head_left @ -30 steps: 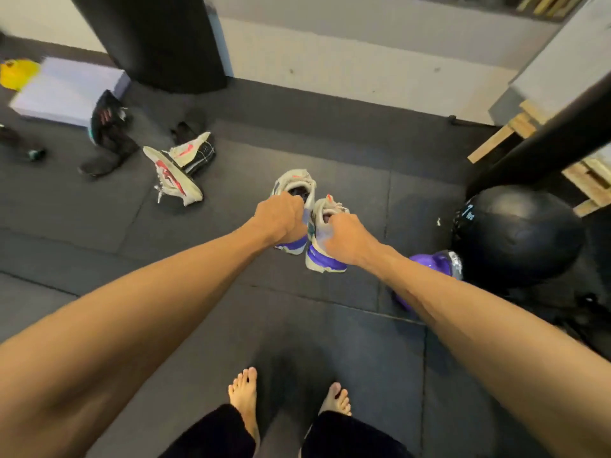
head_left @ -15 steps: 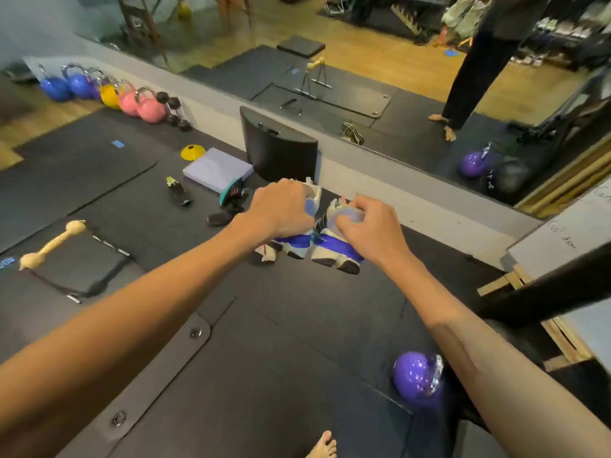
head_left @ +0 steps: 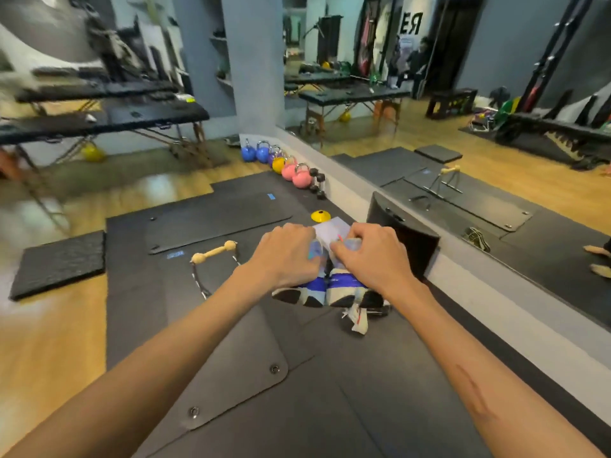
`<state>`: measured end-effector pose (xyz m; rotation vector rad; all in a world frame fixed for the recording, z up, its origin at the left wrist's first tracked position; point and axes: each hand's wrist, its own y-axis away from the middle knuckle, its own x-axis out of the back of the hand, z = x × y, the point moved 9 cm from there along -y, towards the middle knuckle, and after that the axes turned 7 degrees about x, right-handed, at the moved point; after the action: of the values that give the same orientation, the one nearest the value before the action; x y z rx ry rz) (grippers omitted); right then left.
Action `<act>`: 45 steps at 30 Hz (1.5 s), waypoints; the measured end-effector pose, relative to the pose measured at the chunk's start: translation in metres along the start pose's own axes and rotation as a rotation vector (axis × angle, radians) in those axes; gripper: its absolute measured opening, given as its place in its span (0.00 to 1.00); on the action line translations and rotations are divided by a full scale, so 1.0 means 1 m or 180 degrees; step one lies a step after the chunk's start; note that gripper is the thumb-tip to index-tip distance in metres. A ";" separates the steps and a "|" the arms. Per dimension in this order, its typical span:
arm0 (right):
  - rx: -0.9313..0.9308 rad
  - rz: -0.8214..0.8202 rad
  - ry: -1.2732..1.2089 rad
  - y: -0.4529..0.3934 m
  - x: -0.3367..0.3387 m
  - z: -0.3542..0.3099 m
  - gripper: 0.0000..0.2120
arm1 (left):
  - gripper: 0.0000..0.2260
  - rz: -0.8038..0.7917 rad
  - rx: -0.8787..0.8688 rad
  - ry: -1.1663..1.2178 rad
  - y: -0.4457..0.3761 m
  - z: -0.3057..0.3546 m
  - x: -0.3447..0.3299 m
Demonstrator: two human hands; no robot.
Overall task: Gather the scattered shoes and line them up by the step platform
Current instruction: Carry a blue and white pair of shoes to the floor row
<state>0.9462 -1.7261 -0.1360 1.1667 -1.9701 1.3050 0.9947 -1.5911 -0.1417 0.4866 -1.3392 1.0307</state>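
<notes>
Head view: left hand (head_left: 287,256) grip curled round the collar of the left sneaker (head_left: 302,289), right hand (head_left: 370,256) grip pinching the collar of the right sneaker (head_left: 344,287); both white-and-blue shoes held side by side, touching, soles toward the camera, above the black floor mat (head_left: 297,375). Just beyond the grips, a pale step platform (head_left: 330,229), a yellow cone (head_left: 321,215) past it. Another white shoe (head_left: 358,320) lies just below the right grip. Wooden-handled bar (head_left: 214,252) left of the left grip; kettlebells (head_left: 287,166) far beyond.

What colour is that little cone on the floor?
Yellow: the cone, seen in the head view.
</notes>
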 end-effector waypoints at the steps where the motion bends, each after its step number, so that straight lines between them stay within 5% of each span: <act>1: 0.0106 -0.0092 -0.0135 -0.006 -0.011 -0.015 0.16 | 0.12 0.0095 0.0183 -0.0033 0.008 -0.018 0.009; 9: 0.1426 -0.0923 -0.0864 -0.013 -0.100 -0.168 0.16 | 0.15 0.0757 0.1930 -0.0278 0.125 -0.140 0.064; 18: 0.2785 -0.1711 -0.1604 0.112 -0.144 -0.398 0.17 | 0.12 0.1369 0.3540 -0.0928 0.366 -0.209 0.155; 31: 0.4659 -0.2532 -0.2047 0.441 -0.093 -0.731 0.15 | 0.12 0.1985 0.5090 -0.1651 0.784 -0.200 0.306; 45: 0.5885 -0.3487 -0.2611 0.737 -0.035 -0.946 0.15 | 0.11 0.2215 0.6655 -0.1879 1.094 -0.151 0.368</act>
<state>0.2834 -0.7257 -0.1234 3.0968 0.6011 1.7860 0.1403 -0.8016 -0.1108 1.9994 -0.2757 2.8506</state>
